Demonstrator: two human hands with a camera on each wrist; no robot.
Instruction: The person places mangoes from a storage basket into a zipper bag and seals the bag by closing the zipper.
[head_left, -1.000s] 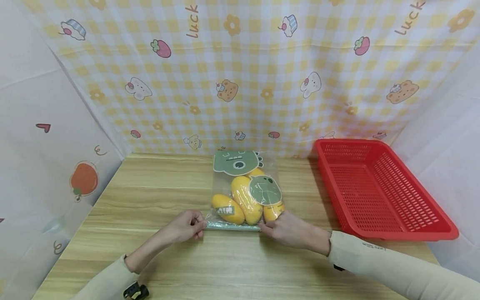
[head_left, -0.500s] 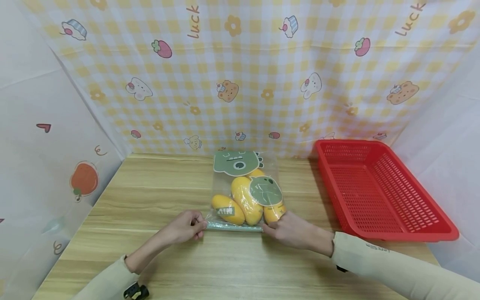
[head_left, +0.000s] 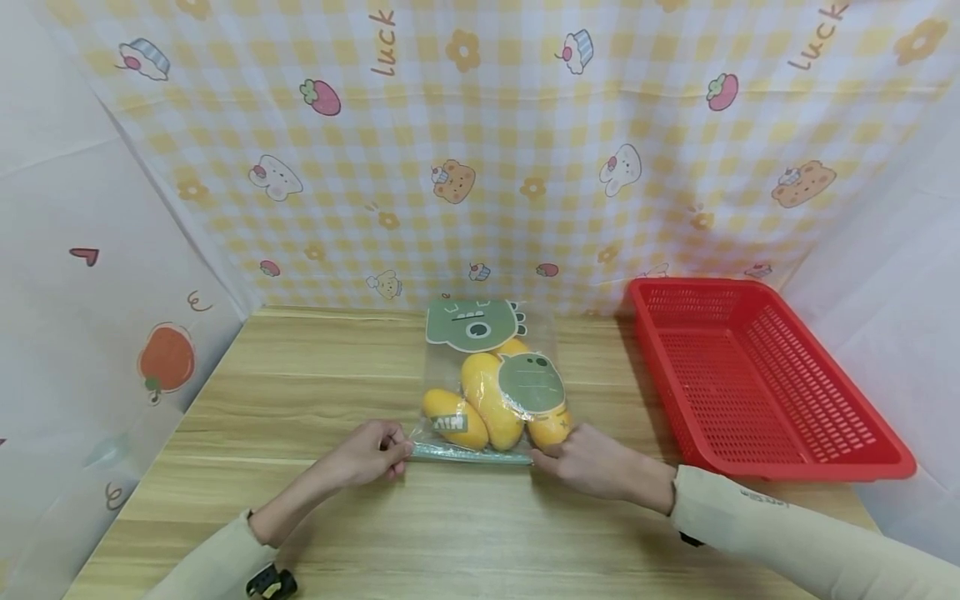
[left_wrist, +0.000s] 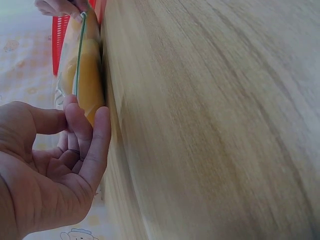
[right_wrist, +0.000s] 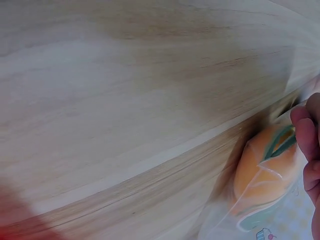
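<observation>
A clear zip bag [head_left: 472, 325] printed with green cartoon figures lies flat on the wooden table, its mouth toward me. Several yellow mangoes [head_left: 491, 404] show through the plastic. My left hand [head_left: 375, 454] pinches the left end of the green zip strip [head_left: 472, 455] between thumb and fingers. Toward the right end, my right hand [head_left: 592, 462] pinches the same strip. The left wrist view shows the strip [left_wrist: 78, 65] stretched straight between both hands. In the right wrist view, two green zip edges [right_wrist: 280, 145] stand apart beside the right fingers, with an orange-yellow mango [right_wrist: 262, 172] behind.
A red perforated plastic basket [head_left: 738, 392] stands on the table at right, behind the right forearm. A yellow checked cloth [head_left: 525, 225] hangs along the back edge of the wooden table [head_left: 315, 358]. White cloth [head_left: 97, 333] closes off the left side.
My right hand has moved slightly rightward along the zip strip, exposing more of it. The left hand stays at its end, and the mangoes have barely moved.
</observation>
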